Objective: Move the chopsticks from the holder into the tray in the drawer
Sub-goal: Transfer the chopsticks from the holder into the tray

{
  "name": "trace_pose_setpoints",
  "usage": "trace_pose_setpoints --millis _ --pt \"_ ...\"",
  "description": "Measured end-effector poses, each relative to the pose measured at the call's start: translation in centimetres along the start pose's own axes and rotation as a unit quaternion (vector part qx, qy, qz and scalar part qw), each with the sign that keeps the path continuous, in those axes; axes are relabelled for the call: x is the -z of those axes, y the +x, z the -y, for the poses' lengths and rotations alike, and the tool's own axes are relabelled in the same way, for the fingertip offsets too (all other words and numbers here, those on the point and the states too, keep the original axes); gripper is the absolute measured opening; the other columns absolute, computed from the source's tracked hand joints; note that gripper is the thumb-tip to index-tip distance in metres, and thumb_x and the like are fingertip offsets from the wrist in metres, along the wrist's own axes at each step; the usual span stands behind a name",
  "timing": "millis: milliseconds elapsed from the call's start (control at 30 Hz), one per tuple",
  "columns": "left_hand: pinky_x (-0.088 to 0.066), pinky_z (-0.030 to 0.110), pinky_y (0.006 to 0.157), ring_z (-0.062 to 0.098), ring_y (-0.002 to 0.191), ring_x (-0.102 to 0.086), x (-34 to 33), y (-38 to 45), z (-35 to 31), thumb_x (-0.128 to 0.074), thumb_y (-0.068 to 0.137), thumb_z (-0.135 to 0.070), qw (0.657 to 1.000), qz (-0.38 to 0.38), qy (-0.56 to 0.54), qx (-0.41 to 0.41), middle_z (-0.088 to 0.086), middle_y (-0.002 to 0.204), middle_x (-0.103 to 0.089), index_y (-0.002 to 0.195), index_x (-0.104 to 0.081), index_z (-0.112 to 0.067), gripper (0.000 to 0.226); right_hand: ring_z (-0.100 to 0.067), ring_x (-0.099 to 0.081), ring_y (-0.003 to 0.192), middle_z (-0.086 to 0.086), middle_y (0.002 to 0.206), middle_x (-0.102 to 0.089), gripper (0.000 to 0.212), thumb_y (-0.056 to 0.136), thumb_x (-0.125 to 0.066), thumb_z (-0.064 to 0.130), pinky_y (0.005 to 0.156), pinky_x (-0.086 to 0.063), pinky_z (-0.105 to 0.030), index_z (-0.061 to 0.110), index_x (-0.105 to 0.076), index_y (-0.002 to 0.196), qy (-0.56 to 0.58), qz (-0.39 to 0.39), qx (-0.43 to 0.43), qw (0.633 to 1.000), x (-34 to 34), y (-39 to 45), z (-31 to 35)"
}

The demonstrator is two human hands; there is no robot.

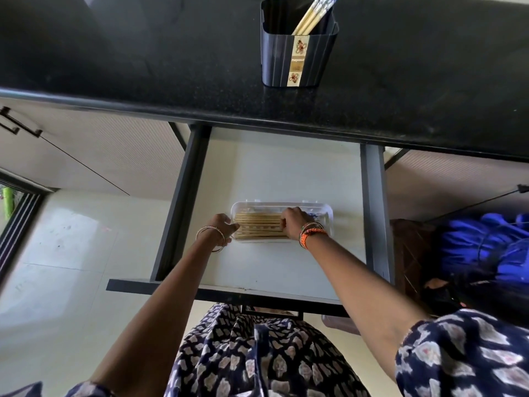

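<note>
A clear plastic tray (326,209) lies in the open drawer (286,173), with several wooden chopsticks (257,224) lying side by side in it. My left hand (221,227) grips the tray's left end. My right hand (294,222) rests on the chopsticks in the tray, fingers curled down onto them; whether it pinches one I cannot tell. On the black countertop (143,67) stands a dark holder (297,55) with a few chopsticks (312,15) leaning in it.
Dark rails (183,202) run along both sides of the drawer. A blue bag (483,247) sits to the right below the counter. A cabinet handle (20,124) is at the left. Pale floor tiles lie below on the left.
</note>
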State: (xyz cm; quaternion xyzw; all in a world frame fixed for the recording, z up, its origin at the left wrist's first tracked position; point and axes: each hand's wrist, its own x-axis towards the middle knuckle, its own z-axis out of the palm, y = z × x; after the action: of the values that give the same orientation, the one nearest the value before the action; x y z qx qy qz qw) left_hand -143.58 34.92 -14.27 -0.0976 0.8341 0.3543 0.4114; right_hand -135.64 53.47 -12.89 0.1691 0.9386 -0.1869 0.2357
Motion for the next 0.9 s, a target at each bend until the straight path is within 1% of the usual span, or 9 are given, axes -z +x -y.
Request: trace_pose_setpoints --millis 67,100,200,300,467,600,733,833,900 --pt "-0.051 0.042 0.088 0.039 0.102 -0.06 0.8 -0.5 -1.7 -0.059 0.087 -0.01 0.987 -0.065 0.123 -0.079 0.025 0.113 -0.061 0.119 -0.052 0.0 0.034 -0.034 -0.067 0.1 -0.013 0.111 -0.067 0.026 0.083 -0.05 0.003 0.083 -0.051 -0.034 0.013 -0.069 0.097 -0.011 -0.031 0.01 0.999 1.9 -0.3 0.5" --pt "-0.049 0.04 0.093 0.038 0.107 -0.059 1.3 -1.0 -3.1 -0.056 0.087 -0.007 0.978 -0.097 0.136 -0.126 0.025 0.116 -0.061 0.118 -0.053 -0.001 0.031 -0.034 -0.067 0.099 -0.012 0.108 -0.069 0.027 0.081 -0.051 0.001 0.079 -0.049 -0.032 0.015 -0.07 0.094 -0.004 -0.058 0.013 0.998 3.3 -0.5 0.9" --pt "-0.049 0.031 0.086 0.029 0.101 -0.062 3.4 -2.8 -8.9 -0.048 0.088 0.0 0.945 -0.167 0.08 -0.268 0.019 0.113 -0.066 0.112 -0.059 -0.004 0.027 -0.034 -0.067 0.097 -0.009 0.104 -0.071 0.025 0.081 -0.053 0.006 0.078 -0.051 -0.032 0.02 -0.072 0.09 0.051 -0.168 0.01 0.984 9.6 -1.0 2.3" --pt "-0.045 0.022 0.078 0.012 0.091 -0.058 5.5 -5.0 -16.3 -0.047 0.091 -0.002 0.884 -0.22 0.049 -0.409 0.014 0.109 -0.068 0.111 -0.061 -0.005 0.025 -0.034 -0.068 0.093 -0.009 0.096 -0.074 0.023 0.081 -0.053 0.009 0.075 -0.057 -0.035 0.018 -0.073 0.088 0.137 -0.294 0.005 0.946 17.4 -0.3 3.2" --pt "-0.052 0.029 0.088 0.022 0.097 -0.065 8.9 -6.3 -27.3 -0.047 0.086 -0.003 0.805 -0.255 0.057 -0.533 0.012 0.109 -0.068 0.11 -0.063 -0.009 0.03 -0.025 -0.071 0.088 -0.007 0.091 -0.076 0.02 0.082 -0.055 0.009 0.077 -0.057 -0.032 0.012 -0.075 0.087 0.266 -0.455 0.006 0.85 28.2 4.4 3.3" --pt "-0.049 0.037 0.094 0.028 0.112 -0.056 10.5 -4.0 -31.1 -0.048 0.087 -0.003 0.776 -0.275 0.171 -0.542 0.012 0.116 -0.064 0.118 -0.06 -0.012 0.035 -0.025 -0.07 0.091 -0.011 0.094 -0.076 0.018 0.086 -0.06 0.016 0.079 -0.051 -0.023 0.006 -0.075 0.088 0.331 -0.468 -0.08 0.815 33.4 10.2 1.2" --pt "-0.046 0.044 0.097 0.031 0.115 -0.054 11.7 -0.8 -30.9 -0.048 0.087 0.001 0.755 -0.267 0.243 -0.547 0.013 0.112 -0.065 0.118 -0.061 -0.009 0.035 -0.02 -0.054 0.061 -0.004 0.056 -0.055 0.035 0.084 -0.067 0.03 0.06 -0.043 -0.026 0.006 -0.065 0.059 0.388 -0.423 -0.109 0.812 36.1 14.4 -0.2" --pt "-0.046 0.044 0.099 0.03 0.115 -0.056 12.0 0.6 -30.5 -0.053 0.089 -0.004 0.743 -0.246 0.248 -0.571 0.011 0.117 -0.066 0.114 -0.064 -0.008 0.028 -0.016 -0.049 0.054 -0.006 0.059 -0.053 0.031 0.086 -0.067 0.026 0.051 -0.042 -0.026 -0.005 -0.072 0.084 0.429 -0.394 -0.077 0.81 37.2 16.5 -0.6" --pt "-0.049 0.042 0.097 0.03 0.113 -0.059 12.2 1.1 -30.4 -0.055 0.089 -0.007 0.735 -0.243 0.24 -0.586 0.011 0.117 -0.067 0.11 -0.067 -0.007 0.024 -0.01 -0.049 0.048 0.0 0.058 -0.057 0.025 0.086 -0.068 0.024 0.04 -0.042 -0.017 0.001 -0.072 0.095 0.463 -0.379 -0.074 0.798 37.6 17.4 -1.0"
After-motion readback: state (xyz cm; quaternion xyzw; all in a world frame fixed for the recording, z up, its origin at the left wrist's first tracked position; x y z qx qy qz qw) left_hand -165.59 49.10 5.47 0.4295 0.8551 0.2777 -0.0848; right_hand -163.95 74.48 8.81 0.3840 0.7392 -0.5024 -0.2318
